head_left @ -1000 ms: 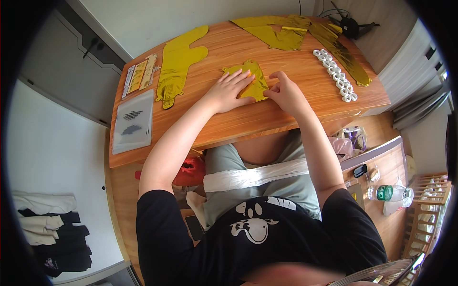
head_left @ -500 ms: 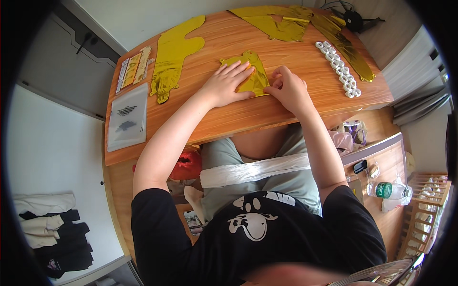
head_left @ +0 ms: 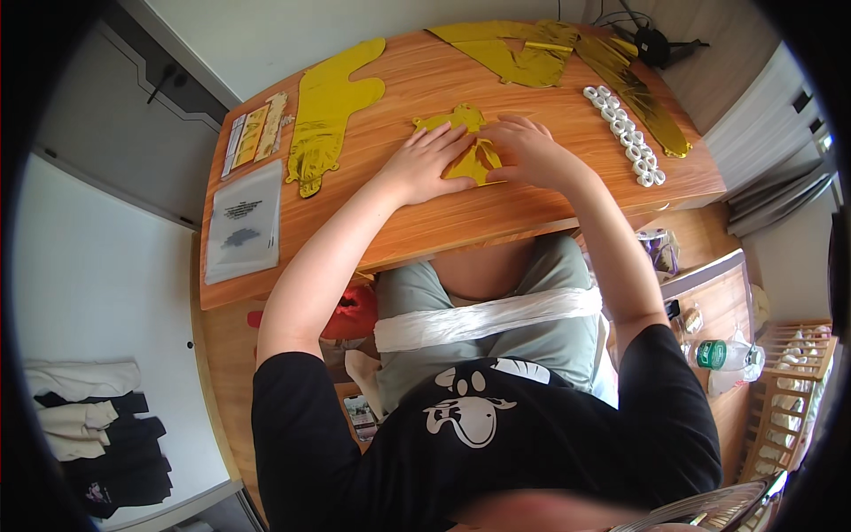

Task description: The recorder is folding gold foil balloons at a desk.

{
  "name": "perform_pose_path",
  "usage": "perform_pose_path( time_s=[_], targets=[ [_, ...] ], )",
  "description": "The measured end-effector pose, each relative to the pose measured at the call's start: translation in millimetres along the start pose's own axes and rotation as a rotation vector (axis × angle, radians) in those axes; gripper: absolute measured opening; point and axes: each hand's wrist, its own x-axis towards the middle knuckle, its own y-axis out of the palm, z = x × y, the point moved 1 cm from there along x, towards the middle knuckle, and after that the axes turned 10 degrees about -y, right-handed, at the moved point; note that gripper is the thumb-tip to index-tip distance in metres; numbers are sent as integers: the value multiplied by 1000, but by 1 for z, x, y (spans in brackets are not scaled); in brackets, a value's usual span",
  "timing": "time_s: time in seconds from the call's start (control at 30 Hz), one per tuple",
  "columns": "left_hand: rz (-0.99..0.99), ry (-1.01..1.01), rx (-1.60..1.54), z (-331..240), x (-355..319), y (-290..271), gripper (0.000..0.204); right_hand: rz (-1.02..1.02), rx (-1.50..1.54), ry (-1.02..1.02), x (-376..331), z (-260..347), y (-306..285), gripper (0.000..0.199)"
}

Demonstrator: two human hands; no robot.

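A folded gold foil balloon (head_left: 473,167) lies flat on the wooden table in front of me, creased, with small tabs at its far edge. My left hand (head_left: 427,167) rests on its left side, fingers stretched out and slightly apart. Over its right side is my right hand (head_left: 528,152), palm down with the fingers extended and nothing gripped. The two hands nearly meet at the far part of the foil and cover much of it. Another gold foil balloon (head_left: 321,105), unfolded and flat, lies to the left of my hands.
More gold foil (head_left: 505,58) covers the back edge, and a long strip (head_left: 643,93) lies at the right beside white rings (head_left: 628,137). At left are clear plastic bags (head_left: 241,226) and printed cards (head_left: 257,133). A white plastic strip (head_left: 487,319) crosses my lap.
My right hand has opened from a pinch at the foil's near right corner and moved up and left over the foil. My left hand stays spread on it.
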Motion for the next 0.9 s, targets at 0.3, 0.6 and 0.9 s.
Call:
perform_pose_path(
  time_s=[0.3, 0.6, 0.9],
  targets=[
    [9, 11, -2, 3, -2, -1, 85, 163, -53, -155, 9, -21, -2, 90],
    [69, 53, -85, 12, -9, -6, 84, 154, -65, -124, 8, -29, 5, 98],
    [289, 59, -163, 36, -20, -33, 101, 145, -75, -121, 8, -28, 5, 99]
  ],
)
